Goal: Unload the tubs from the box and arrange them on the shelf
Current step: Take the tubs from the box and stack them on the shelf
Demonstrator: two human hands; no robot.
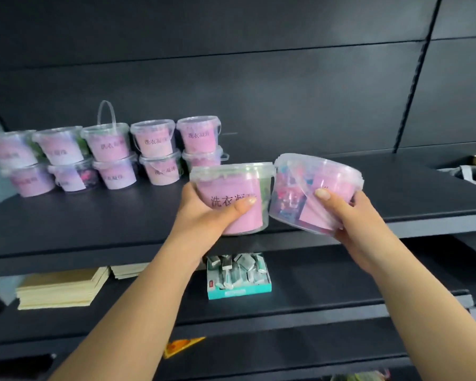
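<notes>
My left hand (204, 215) grips a clear tub with a pink label (231, 188), held upright just above the front edge of the dark shelf (94, 221). My right hand (349, 215) holds a second clear tub (313, 185), tilted to the left and touching the first one. Several more pink-labelled tubs (107, 155) stand at the back left of the same shelf, stacked two high in a row. One of them has its handle raised. The box is not in view.
On the shelf below lie stacks of tan flat packs (61, 287) at the left and a teal tray of small white packets (238, 276) in the middle. A dark object with grey fabric (473, 174) sits at the shelf's far right.
</notes>
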